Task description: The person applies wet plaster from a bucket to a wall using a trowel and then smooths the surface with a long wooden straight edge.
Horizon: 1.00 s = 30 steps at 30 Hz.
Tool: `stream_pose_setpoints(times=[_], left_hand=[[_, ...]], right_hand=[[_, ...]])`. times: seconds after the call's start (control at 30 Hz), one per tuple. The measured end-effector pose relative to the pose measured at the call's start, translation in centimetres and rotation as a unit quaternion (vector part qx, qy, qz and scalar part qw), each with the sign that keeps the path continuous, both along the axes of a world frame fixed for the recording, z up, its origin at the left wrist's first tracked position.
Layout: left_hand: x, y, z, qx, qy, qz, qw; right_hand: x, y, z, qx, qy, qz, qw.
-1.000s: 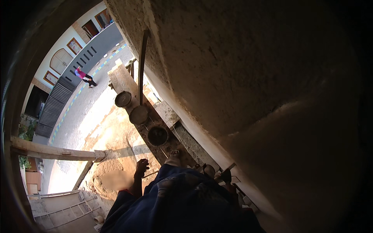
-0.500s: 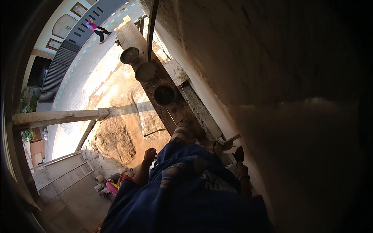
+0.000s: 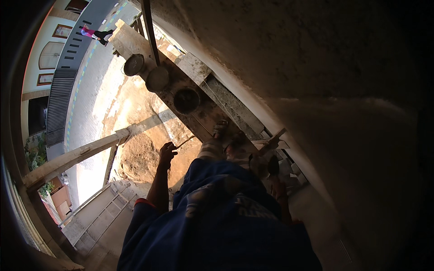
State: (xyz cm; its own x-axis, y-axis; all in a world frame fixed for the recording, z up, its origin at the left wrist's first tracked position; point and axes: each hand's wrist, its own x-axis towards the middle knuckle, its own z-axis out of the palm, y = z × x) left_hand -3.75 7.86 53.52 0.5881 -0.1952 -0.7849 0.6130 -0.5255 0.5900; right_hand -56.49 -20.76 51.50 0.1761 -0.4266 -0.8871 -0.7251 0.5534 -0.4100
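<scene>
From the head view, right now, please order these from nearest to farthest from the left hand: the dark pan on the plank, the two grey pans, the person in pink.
From the left hand:
1. Dark pan, on the plank ahead.
2. Two grey pans, farther along the plank.
3. Person in pink, down on the street.

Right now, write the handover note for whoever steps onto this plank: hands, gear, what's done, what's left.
Left hand: held out over the drop, fingers curled next to a thin rod; I cannot tell if it grips it.
Right hand: low by the wall, in shadow; grip unclear.
Gear: three round pans in a row on the plank ahead of the feet; a sand pile on the ground far below.
Done: the pans are set out on the plank.
Left: the pans' contents and how far the wall is finished cannot be made out.
</scene>
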Motion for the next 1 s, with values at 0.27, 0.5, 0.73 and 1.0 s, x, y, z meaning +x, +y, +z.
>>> stream_pose_setpoints(times=[0.27,0.5,0.73,1.0], left_hand=[[2.5,-1.4,-1.0,0.016,0.039,-0.061,0.997],[2.7,-2.9,-2.8,0.003,0.072,-0.084,0.994],[5.8,-8.1,-2.9,0.007,0.051,-0.219,0.974],[-1.9,-25.9,2.0,-0.179,0.143,-0.431,0.873]], right_hand=[[-3.0,4.7,-4.5,-0.050,0.001,-0.127,0.991],[2.1,4.0,2.4,-0.021,0.045,-0.261,0.964],[3.8,4.6,4.4,-0.021,0.007,-0.367,0.930],[16.8,-0.3,7.8,-0.491,0.055,0.175,0.852]])
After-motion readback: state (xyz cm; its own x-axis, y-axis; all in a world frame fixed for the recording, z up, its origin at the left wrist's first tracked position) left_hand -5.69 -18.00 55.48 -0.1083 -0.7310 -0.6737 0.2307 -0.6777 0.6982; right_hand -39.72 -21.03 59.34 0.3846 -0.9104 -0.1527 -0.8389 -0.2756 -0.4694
